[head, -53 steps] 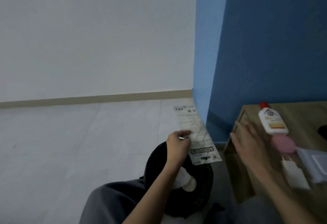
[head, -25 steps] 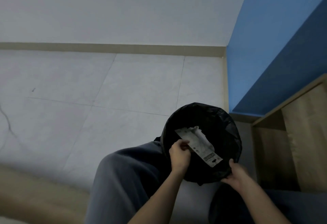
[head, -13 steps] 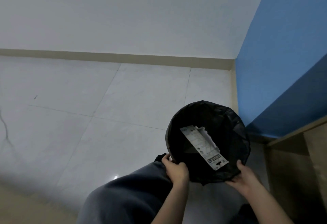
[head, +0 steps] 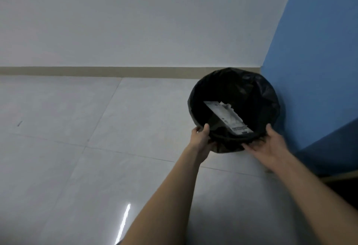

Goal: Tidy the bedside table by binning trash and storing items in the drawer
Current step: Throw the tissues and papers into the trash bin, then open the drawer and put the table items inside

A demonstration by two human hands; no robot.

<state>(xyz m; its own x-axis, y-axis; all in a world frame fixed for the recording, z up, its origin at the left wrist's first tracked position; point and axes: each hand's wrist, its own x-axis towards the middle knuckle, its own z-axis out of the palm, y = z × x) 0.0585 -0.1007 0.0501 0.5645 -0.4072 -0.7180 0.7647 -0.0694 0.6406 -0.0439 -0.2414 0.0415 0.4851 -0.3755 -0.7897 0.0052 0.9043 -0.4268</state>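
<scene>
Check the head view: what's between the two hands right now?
In the head view, the near side of the black-lined bin sits between the left hand and right hand, both on it. The flat packaging card lies inside, slanted.

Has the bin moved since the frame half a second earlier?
Yes. The bin has gone away from the person, toward the baseboard and blue wall.

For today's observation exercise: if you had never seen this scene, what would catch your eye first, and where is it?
First, the black-lined bin on the pale floor by the blue wall, with a flat printed package leaning inside it over some crumpled white paper. Then the two bare arms reaching in from below: the left hand and right hand grip the bin's near rim on either side.
</scene>
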